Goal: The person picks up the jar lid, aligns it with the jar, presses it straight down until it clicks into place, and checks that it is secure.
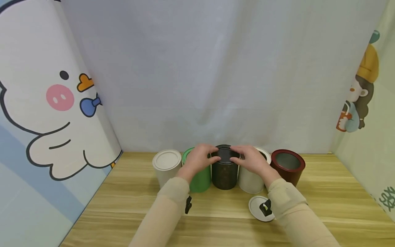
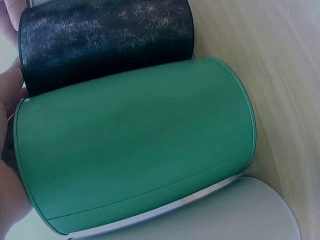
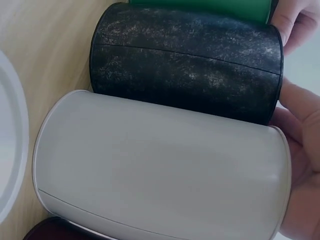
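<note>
Green can (image 1: 200, 183) and open white can (image 1: 250, 181) flank the black can (image 1: 224, 175) whose rim both hands (image 1: 199, 158) (image 1: 252, 159) grip, loose lid (image 1: 256, 209) nearby

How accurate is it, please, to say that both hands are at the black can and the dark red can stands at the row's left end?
The end is wrong: in the head view, the dark red can stands at the row's right end. The left hand and right hand are at the black can.
</note>
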`<state>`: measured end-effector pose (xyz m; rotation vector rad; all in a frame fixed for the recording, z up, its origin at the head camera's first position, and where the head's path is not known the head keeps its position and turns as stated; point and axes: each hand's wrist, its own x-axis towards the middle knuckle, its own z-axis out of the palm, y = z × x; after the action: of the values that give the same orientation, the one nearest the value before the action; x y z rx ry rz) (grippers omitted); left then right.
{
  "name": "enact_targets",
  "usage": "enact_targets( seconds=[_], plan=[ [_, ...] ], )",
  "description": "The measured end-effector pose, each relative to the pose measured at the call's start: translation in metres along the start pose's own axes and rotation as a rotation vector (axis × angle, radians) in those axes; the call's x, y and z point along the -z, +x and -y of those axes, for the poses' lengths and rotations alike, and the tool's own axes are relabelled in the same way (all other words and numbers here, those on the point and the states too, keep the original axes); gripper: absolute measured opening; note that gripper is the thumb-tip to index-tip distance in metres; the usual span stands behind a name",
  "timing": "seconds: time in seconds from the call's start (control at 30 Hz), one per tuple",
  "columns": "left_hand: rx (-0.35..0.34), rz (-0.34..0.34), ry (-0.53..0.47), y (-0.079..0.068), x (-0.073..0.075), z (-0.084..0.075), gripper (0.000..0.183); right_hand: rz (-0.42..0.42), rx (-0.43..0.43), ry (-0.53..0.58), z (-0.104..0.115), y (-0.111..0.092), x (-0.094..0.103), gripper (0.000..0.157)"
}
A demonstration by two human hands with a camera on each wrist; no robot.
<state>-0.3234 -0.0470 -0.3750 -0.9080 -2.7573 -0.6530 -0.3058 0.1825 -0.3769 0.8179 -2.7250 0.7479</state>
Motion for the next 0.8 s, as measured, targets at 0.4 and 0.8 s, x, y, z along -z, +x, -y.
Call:
enact_targets(
  seconds=[0.4, 0.8],
  plan=[
    [-0.054, -0.190, 0.028, -0.011, -0.010, -0.014, 0.038, -0.159, 0.067, -0.029, -0.002, -0.029, 0.009, 0.047],
    [-0.190, -0.251, -0.087, -0.029, -0.021, -0.048, 0.044, -0.264, 0.164, -0.015, 0.002, -0.073, 0.022, 0.049]
  ],
)
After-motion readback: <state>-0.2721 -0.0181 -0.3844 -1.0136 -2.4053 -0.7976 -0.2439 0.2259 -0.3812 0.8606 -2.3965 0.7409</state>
